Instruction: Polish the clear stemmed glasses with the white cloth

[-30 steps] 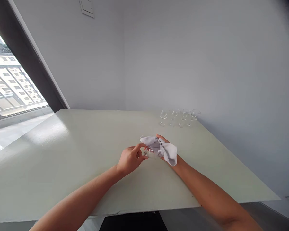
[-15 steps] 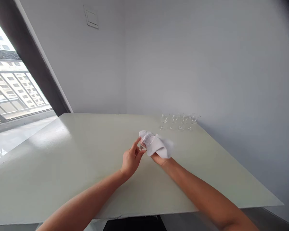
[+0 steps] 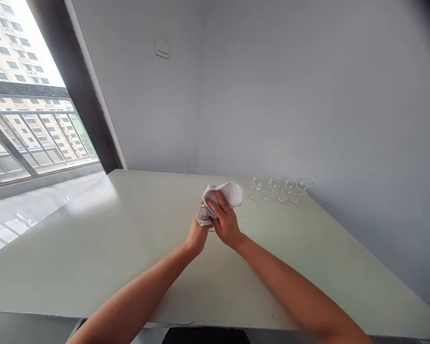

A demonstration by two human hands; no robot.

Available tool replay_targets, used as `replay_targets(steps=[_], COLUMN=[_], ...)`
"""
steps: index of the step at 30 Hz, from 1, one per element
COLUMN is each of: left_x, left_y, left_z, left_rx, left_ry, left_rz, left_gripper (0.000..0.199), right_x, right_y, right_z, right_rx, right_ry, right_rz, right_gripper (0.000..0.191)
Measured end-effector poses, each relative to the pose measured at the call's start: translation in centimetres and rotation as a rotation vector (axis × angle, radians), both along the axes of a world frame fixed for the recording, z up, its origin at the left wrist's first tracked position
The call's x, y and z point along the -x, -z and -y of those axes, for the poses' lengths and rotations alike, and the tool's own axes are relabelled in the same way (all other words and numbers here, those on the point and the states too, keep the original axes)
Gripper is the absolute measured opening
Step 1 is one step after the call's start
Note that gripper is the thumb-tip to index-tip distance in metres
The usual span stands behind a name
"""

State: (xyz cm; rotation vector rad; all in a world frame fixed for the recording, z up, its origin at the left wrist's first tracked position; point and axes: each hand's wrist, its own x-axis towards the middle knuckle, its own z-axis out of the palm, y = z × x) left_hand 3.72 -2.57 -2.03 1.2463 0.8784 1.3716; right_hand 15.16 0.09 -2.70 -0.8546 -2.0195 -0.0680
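My right hand (image 3: 227,223) is closed on a white cloth (image 3: 229,193), its fingers pressing the folds against my left hand. My left hand (image 3: 198,235) is closed around a small stemmed glass, with its fingers mostly behind the cloth. Only a thin curved edge of that glass (image 3: 211,231) shows below the cloth, between the two hands; its bowl is covered. Both hands are above the middle of the pale table (image 3: 143,229).
Several clear stemmed glasses (image 3: 272,185) stand upright in a group at the table's back right, near the wall (image 3: 308,95). A window with a railing (image 3: 39,138) is on the left. A dark object (image 3: 206,336) is below the table's front edge.
My right hand has turned over with the cloth, now fingers on top, wrapping it over the glass. The glass, partly visible before, is nearly hidden. The view has shifted left.
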Motion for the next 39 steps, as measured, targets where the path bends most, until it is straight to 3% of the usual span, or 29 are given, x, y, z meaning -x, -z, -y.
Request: replay_targets(steps=[6, 9, 12, 16, 19, 23, 25, 28, 32, 34, 39], left_x=[0.7, 1.1, 1.2, 0.3, -0.4, 0.1, 0.9, 2.0, 2.2, 1.9, 2.2], left_y=[0.7, 1.0, 1.2, 2.1, 2.9, 2.9, 2.2, 1.1, 0.4, 0.5, 1.2], left_z=[-0.7, -1.2, -1.4, -0.9, -0.8, -1.6, -2.2, -2.6, -2.4, -2.2, -2.8], left_rx=[0.056, 0.132, 0.134, 0.093, 0.036, 0.072, 0.105, 0.134, 0.213, 0.274, 0.293], left_ry=[-0.004, -0.002, -0.006, 0.025, 0.005, -0.086, -0.114, -0.109, 0.231, 0.335, 0.219], left_rz=[0.035, 0.091, 0.122, 0.057, -0.056, -0.254, -0.287, -0.219, 0.022, 0.120, 0.180], left_gripper=[0.076, 0.081, 0.080, 0.069, 0.065, 0.050, 0.038, 0.037, 0.063, 0.072, 0.067], right_x=[-2.0, -2.5, -2.3, -0.8, 0.2, 0.0, -0.6, -1.4, -1.5, -1.5, -2.0], right_y=[1.2, 1.7, 1.9, 1.4, 1.3, 2.0, 2.2, 1.9, 1.6, 1.7, 2.1], right_z=[0.2, 0.7, 0.8, 0.7, 0.7, 0.2, -0.1, -0.1, 0.4, 0.5, -0.3], right_rx=[0.029, 0.260, 0.617, 0.934, 1.083, 1.097, 1.104, 1.221, 1.410, 1.484, 1.506], right_ry=[-0.069, -0.098, -0.133, -0.333, -0.370, -0.284, -0.283, -0.409, -0.646, -0.744, -0.827], right_rz=[0.028, -0.160, -0.574, -0.892, -0.963, -1.105, -1.119, -1.076, -1.037, -0.980, -0.778], right_gripper=[0.041, 0.036, 0.036, 0.034, 0.035, 0.033, 0.030, 0.026, 0.030, 0.035, 0.026])
